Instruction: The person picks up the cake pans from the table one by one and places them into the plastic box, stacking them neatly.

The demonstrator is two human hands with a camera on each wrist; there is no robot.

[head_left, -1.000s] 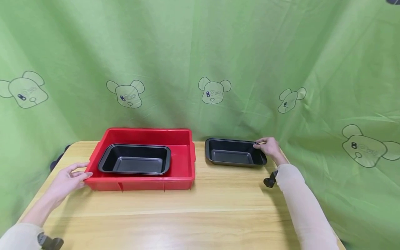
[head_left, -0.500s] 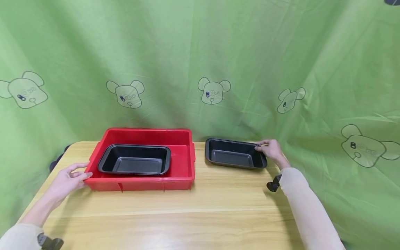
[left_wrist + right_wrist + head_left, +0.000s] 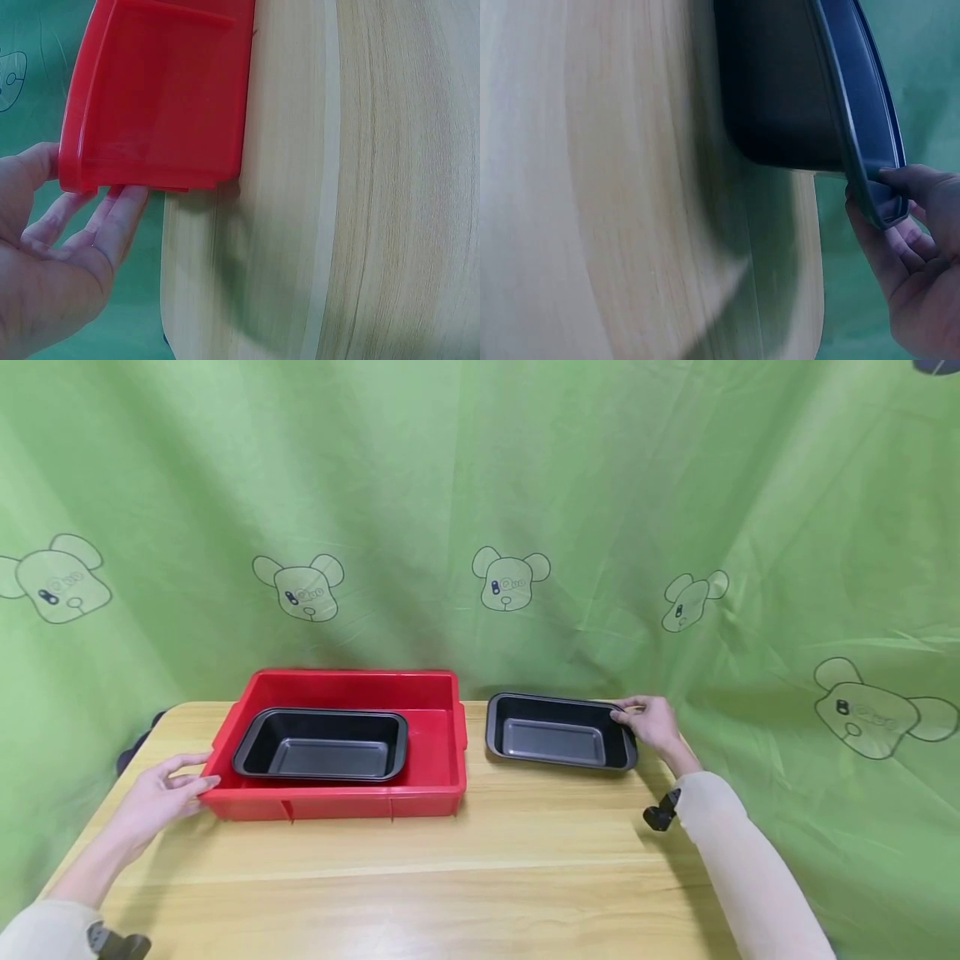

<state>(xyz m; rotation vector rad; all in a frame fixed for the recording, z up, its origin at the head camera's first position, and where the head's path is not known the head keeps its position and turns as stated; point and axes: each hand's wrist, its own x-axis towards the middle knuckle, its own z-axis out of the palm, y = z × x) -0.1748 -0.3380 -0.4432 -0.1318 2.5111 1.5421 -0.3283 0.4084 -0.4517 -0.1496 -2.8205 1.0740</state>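
Note:
At the left of the head view, my left hand [image 3: 157, 797] grips the near left corner of a red plastic bin [image 3: 420, 802]. Its thumb lies on the rim and the fingers touch the outer end wall in the left wrist view. Inside the bin sits a black loaf pan [image 3: 330, 758]. A second black loaf pan [image 3: 551, 739] is to the right of the bin, held at its right end by my right hand [image 3: 651, 724]. In the right wrist view the thumb is over that pan's rim [image 3: 844, 112] and the fingers are beneath it.
Both pans and the bin are at the far side of a light wooden table [image 3: 450, 885]. Behind and beside it hangs a green curtain [image 3: 420, 485] with printed bear heads. Several inches of bare tabletop separate the bin from the table's left edge.
The right loaf pan has shifted slightly left, and my right hand has kept its grip near the pan's right end. The left hand stays on the bin, and the view has turned a little.

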